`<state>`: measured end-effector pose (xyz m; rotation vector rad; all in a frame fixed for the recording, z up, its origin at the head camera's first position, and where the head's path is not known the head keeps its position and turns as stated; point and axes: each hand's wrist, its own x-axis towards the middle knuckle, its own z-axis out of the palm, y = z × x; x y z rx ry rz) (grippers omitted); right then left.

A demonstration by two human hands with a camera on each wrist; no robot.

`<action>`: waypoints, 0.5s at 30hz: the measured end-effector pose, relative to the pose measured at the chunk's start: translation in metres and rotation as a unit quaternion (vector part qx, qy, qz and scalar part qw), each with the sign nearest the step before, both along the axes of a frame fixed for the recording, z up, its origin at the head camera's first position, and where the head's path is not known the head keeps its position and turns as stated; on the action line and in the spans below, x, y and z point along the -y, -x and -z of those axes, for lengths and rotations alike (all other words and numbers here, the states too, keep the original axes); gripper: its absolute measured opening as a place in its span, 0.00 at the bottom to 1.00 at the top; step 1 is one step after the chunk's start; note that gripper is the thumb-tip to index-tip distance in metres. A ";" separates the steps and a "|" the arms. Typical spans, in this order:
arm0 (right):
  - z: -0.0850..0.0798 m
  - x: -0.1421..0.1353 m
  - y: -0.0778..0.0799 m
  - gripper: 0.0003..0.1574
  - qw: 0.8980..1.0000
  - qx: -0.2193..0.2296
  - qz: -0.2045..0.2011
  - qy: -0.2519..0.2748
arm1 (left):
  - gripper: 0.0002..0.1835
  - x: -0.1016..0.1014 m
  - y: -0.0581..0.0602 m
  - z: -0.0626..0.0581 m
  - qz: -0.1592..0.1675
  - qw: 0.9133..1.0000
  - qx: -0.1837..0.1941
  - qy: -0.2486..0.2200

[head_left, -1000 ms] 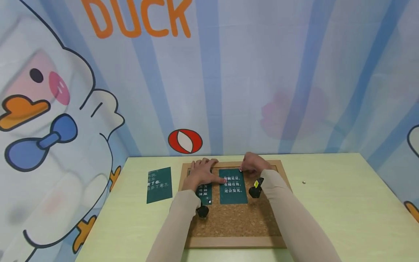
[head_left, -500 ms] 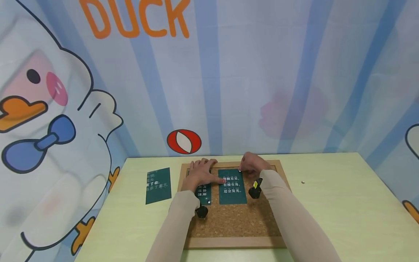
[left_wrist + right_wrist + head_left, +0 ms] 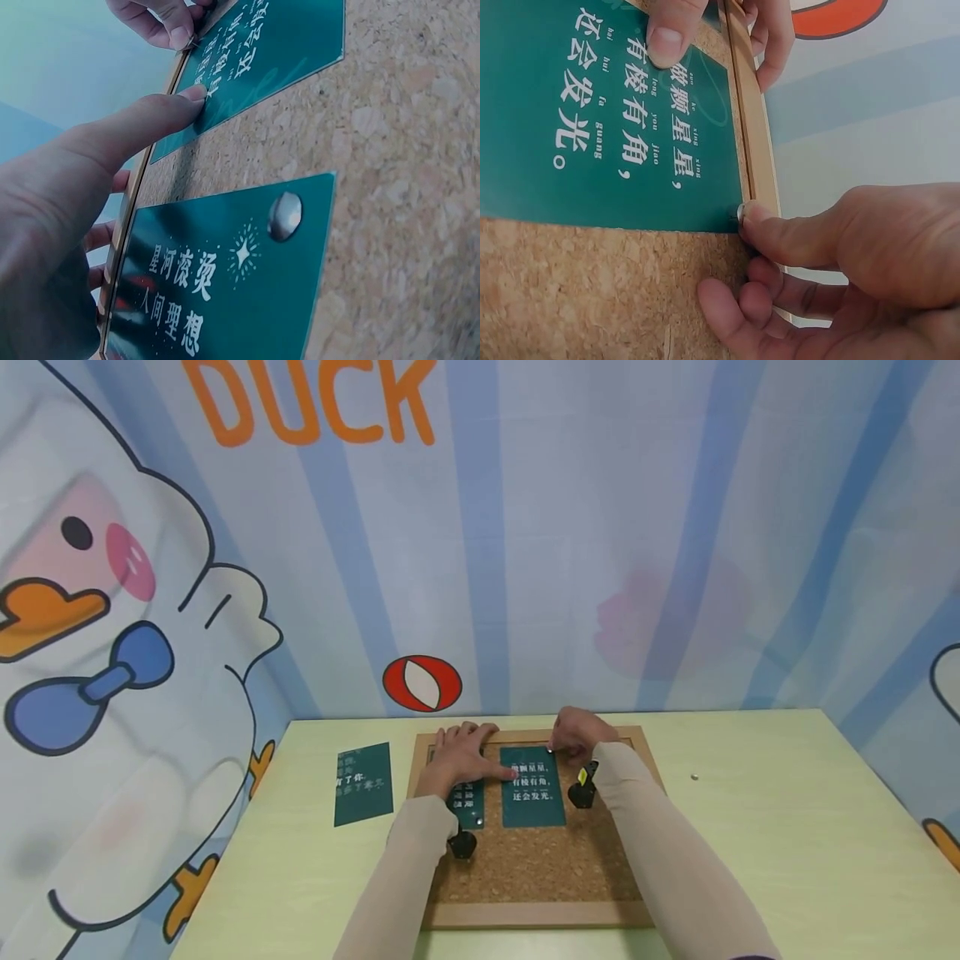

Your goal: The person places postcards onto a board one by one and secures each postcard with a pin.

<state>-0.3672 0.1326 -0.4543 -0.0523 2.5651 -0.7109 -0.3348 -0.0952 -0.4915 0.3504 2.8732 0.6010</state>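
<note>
Pale yellow tabletop (image 3: 757, 843) spreads around the corkboard (image 3: 532, 877), whose near rail (image 3: 536, 916) lies closest to the person. Beyond a stretch of bare cork is the middle green card (image 3: 533, 814), flat on the board's far half; its long axis runs near to far, roughly in line with the board's sides, and its white lettering stands upright for the person, top edge toward the far rail (image 3: 754, 112). Just to its left lies a second green card (image 3: 247, 292), partly under the left hand (image 3: 461, 760), with a silver pin (image 3: 286, 216) at its near right corner. That hand is spread wide, thumb resting on the middle card's left side, fingers reaching over the far rail. Left of the board, a loose green card (image 3: 363, 785) lies on the table; well to the right sits a small metal piece (image 3: 694, 777). At the middle card's far right corner, the right hand (image 3: 580, 732) pinches another pin (image 3: 741, 212) in a narrow grip; whether its point has entered the cork cannot be told. Fixing that corner looks like the step in hand, and the next move seems to call for a straight push down while the left thumb steadies the card. Farthest back hangs a pale blue backdrop (image 3: 562, 568) with a cartoon duck (image 3: 112, 827) and orange letters (image 3: 348, 435).
</note>
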 end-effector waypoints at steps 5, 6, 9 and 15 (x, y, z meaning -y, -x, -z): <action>0.000 0.002 0.002 0.16 1.000 0.009 0.006 -0.006 | 0.51 0.000 -0.003 -0.003 0.002 1.000 -0.005 -0.004; -0.001 0.002 0.002 0.15 1.000 0.008 0.004 -0.008 | 0.51 0.000 -0.003 -0.004 0.002 1.000 -0.005 -0.003; -0.001 0.001 0.001 0.13 1.000 0.007 0.000 -0.012 | 0.50 0.000 -0.003 -0.005 0.002 1.000 -0.005 -0.001; -0.002 0.001 0.001 0.16 1.000 0.004 -0.008 -0.017 | 0.51 0.000 -0.002 -0.005 0.005 1.000 -0.001 -0.001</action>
